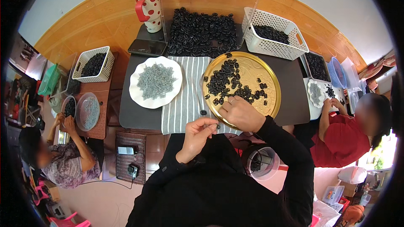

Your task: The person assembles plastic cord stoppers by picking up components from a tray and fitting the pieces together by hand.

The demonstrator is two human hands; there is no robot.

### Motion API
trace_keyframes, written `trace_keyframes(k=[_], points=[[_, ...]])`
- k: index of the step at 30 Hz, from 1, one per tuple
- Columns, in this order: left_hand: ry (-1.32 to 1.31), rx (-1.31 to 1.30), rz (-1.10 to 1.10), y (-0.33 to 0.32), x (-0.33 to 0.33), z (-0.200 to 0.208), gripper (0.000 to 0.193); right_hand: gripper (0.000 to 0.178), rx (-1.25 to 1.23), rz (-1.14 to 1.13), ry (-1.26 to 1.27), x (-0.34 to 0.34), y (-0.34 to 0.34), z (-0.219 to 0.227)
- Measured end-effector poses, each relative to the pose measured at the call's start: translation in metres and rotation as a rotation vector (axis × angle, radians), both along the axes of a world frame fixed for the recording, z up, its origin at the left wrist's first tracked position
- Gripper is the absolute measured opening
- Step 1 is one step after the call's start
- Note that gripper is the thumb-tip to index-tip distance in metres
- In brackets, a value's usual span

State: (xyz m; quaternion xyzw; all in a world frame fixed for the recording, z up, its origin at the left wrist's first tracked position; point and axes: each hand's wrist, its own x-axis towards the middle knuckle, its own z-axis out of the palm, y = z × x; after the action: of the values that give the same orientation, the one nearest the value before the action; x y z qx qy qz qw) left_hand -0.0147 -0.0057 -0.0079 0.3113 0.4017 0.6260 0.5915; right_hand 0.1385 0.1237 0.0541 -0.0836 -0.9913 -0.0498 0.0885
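Note:
My left hand (197,138) is closed in a pinch at the table's front edge, with a small black plastic piece (218,126) between thumb and forefinger. My right hand (243,114) is over the near rim of a round gold tray (272,73), its fingers curled down by the loose black pieces (225,80). Its fingertips are partly hidden, so what they hold does not show. One black piece (203,112) lies alone on the grey-and-white striped cloth (179,117), left of the tray. A white scalloped plate (134,85) of small grey pieces (155,80) stands further left.
Behind the cloth stands a clear bin (256,0) heaped with black pieces. A white basket (290,52), a phone (147,47) and a red-dotted tumbler (148,10) surround it. Co-workers sit at side tables, one left (69,162), one right (343,138).

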Motion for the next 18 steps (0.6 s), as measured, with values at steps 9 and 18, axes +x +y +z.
trace_keyframes(k=[9,18], points=[[-0.046,0.022,0.021,0.0,0.0,0.001,0.013,0.004,-0.529,-0.252,0.359,0.019,-0.002,0.003],[0.013,0.061,-0.033,0.003,0.009,0.004,0.013,0.006,-1.296,-0.385,0.573,0.023,-0.046,-0.013]])
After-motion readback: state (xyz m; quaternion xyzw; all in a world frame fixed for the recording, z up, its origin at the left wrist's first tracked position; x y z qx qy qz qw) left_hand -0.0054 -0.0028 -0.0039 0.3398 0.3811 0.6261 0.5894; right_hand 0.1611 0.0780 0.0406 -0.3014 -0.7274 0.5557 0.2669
